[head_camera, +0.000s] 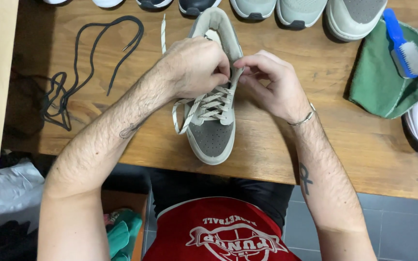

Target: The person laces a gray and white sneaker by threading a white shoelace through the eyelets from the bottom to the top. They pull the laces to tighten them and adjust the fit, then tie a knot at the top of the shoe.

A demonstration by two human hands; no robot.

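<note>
Grey and brown sneaker (212,130) sits toe-near in the middle of the wooden worktop (276,145), and both hands are bunched up over its upper eyelets. Left hand (194,67) is curled down on the cream lace (185,113), pinching it somewhere near the tongue, though the fingertips are tucked under so you can't see the exact grip. Right hand (272,84) pinches the lace end right beside it, thumb and fingers closed. A loose loop of lace hangs off the shoe's left side.

Far left there's a black lace (81,72) lying tangled. On the right, a blue brush (402,46) rests on a green cloth (388,84). A row of other shoes (276,9) along the far edge is cut off by the frame, only toes showing.
</note>
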